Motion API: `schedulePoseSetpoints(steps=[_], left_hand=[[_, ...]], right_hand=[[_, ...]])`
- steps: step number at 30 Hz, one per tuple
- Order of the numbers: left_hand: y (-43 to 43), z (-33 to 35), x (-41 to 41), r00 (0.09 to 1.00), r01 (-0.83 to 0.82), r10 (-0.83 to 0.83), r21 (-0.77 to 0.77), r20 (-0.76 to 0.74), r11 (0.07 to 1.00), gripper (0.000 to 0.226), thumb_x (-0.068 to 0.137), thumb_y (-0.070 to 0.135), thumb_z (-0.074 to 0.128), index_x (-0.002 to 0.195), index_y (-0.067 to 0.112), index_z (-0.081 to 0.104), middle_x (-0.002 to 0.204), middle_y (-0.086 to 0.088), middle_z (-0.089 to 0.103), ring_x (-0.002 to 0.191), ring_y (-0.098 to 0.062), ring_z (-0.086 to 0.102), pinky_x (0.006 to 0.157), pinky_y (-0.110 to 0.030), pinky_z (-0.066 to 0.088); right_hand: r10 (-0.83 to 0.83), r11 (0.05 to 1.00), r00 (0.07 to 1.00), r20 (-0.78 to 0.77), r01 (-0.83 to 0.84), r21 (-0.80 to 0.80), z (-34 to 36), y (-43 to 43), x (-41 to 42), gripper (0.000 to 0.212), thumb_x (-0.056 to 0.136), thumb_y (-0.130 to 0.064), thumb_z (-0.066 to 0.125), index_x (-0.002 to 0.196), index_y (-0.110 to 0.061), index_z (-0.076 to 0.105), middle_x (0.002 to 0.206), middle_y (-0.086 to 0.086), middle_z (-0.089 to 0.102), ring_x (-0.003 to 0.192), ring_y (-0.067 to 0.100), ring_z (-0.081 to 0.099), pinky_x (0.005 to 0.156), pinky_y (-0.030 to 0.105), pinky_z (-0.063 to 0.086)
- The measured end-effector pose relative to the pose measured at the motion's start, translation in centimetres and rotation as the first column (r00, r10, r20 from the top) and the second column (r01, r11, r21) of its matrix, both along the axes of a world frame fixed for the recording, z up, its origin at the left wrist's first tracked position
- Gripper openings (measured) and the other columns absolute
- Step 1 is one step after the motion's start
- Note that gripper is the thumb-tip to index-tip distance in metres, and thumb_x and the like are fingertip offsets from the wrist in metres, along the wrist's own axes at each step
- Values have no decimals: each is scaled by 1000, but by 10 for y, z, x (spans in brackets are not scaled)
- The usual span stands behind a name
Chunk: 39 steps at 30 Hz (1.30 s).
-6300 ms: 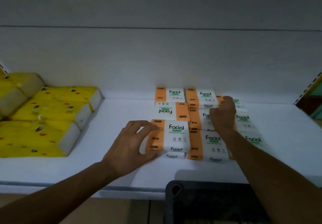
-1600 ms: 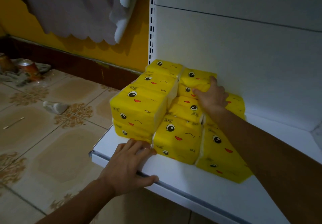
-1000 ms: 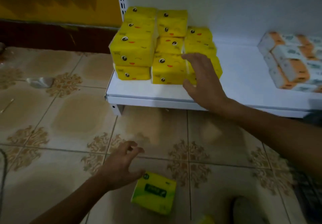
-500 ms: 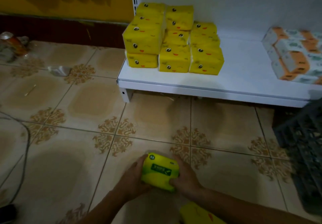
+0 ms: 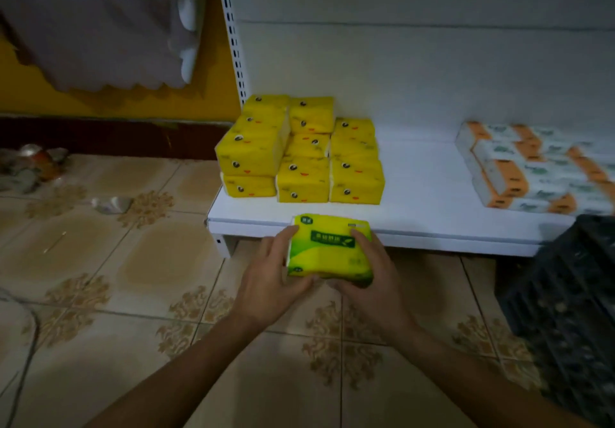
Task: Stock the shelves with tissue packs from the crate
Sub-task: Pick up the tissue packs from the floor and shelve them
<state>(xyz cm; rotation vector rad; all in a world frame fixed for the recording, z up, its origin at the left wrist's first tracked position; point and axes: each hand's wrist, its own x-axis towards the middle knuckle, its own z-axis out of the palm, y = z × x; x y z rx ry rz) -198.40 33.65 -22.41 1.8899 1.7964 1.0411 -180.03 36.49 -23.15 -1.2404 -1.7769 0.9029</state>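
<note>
Both hands (image 5: 327, 281) clasp one green-labelled tissue pack (image 5: 329, 249) before shelf (image 5: 429, 201).

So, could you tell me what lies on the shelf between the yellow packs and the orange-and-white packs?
Nothing: in the head view, bare white shelf separates the yellow packs from the orange-and-white packs.

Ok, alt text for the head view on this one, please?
Two bare hands, left hand and right hand, hold a yellow-green tissue pack before a low white shelf. Yellow duck-face packs are stacked at its left end, orange-and-white packs at right; a black crate stands on the tiled floor.
</note>
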Motion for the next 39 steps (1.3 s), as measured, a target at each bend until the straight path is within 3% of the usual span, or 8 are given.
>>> schedulePoseSetpoints(steps=[5, 8, 12, 15, 24, 28, 36, 39], left_hand=[[37, 95, 47, 994, 58, -66, 84, 92, 995, 81, 67, 59, 61, 136, 21, 40, 122, -3, 49, 107, -16, 52, 81, -34, 51], [41, 161, 78, 986, 114, -124, 94, 108, 989, 77, 72, 51, 71, 136, 26, 37, 126, -1, 47, 111, -11, 49, 83, -34, 52], [21, 239, 111, 965, 229, -240, 102, 104, 968, 69, 74, 46, 69, 130, 40, 29, 121, 4, 44, 99, -9, 52, 74, -13, 47], [17, 295, 127, 951, 301, -305, 79, 46, 950, 64, 73, 43, 63, 128, 38, 32, 115, 4, 46, 89, -8, 54, 70, -6, 44], [27, 480, 155, 913, 398, -406, 115, 50, 910, 51, 78, 41, 59, 124, 33, 39, 111, 2, 48, 88, -6, 54, 75, -16, 46], [27, 552, 165, 899, 420, -432, 140, 74, 897, 51, 77, 51, 54, 122, 30, 44, 106, 2, 49, 87, -3, 50, 74, -18, 46], [45, 618, 239, 914, 376, -389, 115, 113, 919, 49, 82, 31, 63, 126, 18, 46, 112, -7, 48, 94, -19, 55, 74, -20, 43], [75, 614, 280, 946, 307, -310, 49, 93, 951, 51, 85, 23, 66, 130, 9, 46, 119, -14, 47, 102, -26, 55, 80, -32, 49]], right_hand=[[-165, 982, 985, -51, 169, 89, 98, 21, 41, 84, 66, -18, 83, 138, -24, 39, 149, 0, 33, 135, 9, 32, 101, 11, 32], [-218, 971, 972, -90, 225, 85, 169, 11, 70, 83, 70, -20, 81, 134, -37, 31, 149, -7, 30, 134, 8, 33, 103, 24, 39], [-226, 973, 974, -36, 227, 50, 255, -12, 115, 83, 71, -22, 79, 129, -46, 24, 140, -24, 21, 134, 7, 28, 107, 31, 39], [-286, 958, 958, -4, 286, 7, 313, -29, 140, 87, 73, -22, 79, 127, -50, 17, 149, -12, 23, 137, 16, 30, 104, 39, 42], [-393, 919, 916, -82, 394, 0, 493, -45, 167, 75, 73, -19, 79, 127, -41, 32, 137, -16, 33, 127, 7, 36, 97, 23, 42], [-410, 912, 911, -45, 411, 0, 573, -51, 180, 68, 68, -44, 79, 125, -34, 43, 134, -9, 43, 127, 17, 44, 98, 36, 46], [-413, 910, 910, -21, 414, 24, 642, -21, 242, 65, 69, -15, 82, 120, -35, 47, 126, -9, 55, 114, 8, 55, 92, 38, 51], [-383, 924, 923, -29, 383, -4, 641, 18, 279, 64, 69, -12, 82, 115, -40, 48, 116, -20, 58, 100, -9, 57, 88, 23, 51]])
